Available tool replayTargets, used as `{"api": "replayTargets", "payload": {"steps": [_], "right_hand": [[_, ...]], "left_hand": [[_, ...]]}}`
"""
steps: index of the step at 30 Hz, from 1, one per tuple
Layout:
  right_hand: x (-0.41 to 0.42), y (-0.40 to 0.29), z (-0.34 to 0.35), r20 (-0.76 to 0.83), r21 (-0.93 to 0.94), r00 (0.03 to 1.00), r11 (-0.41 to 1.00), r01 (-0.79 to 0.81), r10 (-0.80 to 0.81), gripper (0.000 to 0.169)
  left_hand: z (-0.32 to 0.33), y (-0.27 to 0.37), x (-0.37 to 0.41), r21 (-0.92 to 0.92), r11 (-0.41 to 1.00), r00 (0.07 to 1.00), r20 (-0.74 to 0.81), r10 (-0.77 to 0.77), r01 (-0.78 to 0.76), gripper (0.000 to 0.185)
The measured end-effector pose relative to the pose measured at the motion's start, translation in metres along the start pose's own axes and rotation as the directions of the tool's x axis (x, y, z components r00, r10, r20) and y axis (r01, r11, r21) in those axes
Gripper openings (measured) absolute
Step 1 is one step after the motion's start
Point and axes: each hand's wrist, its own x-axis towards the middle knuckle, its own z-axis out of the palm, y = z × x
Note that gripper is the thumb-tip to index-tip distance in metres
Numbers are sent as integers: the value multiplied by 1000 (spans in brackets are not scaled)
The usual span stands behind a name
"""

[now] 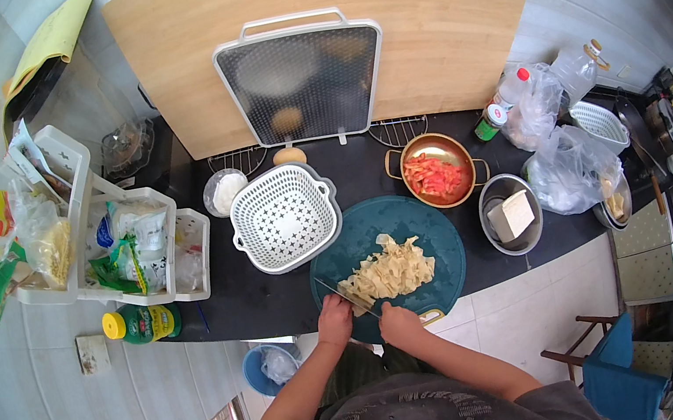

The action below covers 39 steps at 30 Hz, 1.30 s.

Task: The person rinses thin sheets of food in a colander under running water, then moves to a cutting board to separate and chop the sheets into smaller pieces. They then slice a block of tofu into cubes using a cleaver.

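My right hand (399, 324) grips the handle of a kitchen knife (345, 295), whose blade slants up to the left across the near part of a round dark-green cutting board (378, 216). My left hand (334, 320) rests at the board's near left edge, fingers curled beside the blade against a bundle of thin tan sheet food (362, 304), which looks like tofu skin. Part of that bundle is hidden by the fingers and blade. Just beyond the knife, a loose pile of cut tan pieces (396, 267) spreads over the middle of the board.
Left of the board stands a white perforated basket (284, 218), overlapping its rim. A brass-coloured pan (433, 147) holds chopped red pieces, perhaps tomato. Pale tofu-like blocks (511, 217) sit in a steel bowl (482, 212). Plastic bags (573, 170) lie farther right; a yellow-capped bottle (145, 323) stands left.
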Motion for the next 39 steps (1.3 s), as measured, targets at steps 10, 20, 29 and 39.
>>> {"api": "replayTargets", "payload": {"steps": [10, 20, 29, 39], "right_hand": [[14, 7, -7, -82, 138, 994, 989, -62, 73, 25], [-15, 4, -21, 28, 74, 999, 997, -28, 26, 25], [6, -3, 7, 56, 1, 998, 1000, -26, 25, 24], [-4, 4, -8, -74, 195, 994, 978, -66, 82, 27]], "left_hand": [[-8, 6, -1, 27, 1000, 1000, -11, 16, -15, 19], [0, -5, -6, -63, 998, 996, -88, 20, -26, 15], [9, -5, -7, 18, 999, 994, -105, 42, -40, 13], [-17, 3, -9, 71, 997, 995, -94, 38, -31, 20]]}}
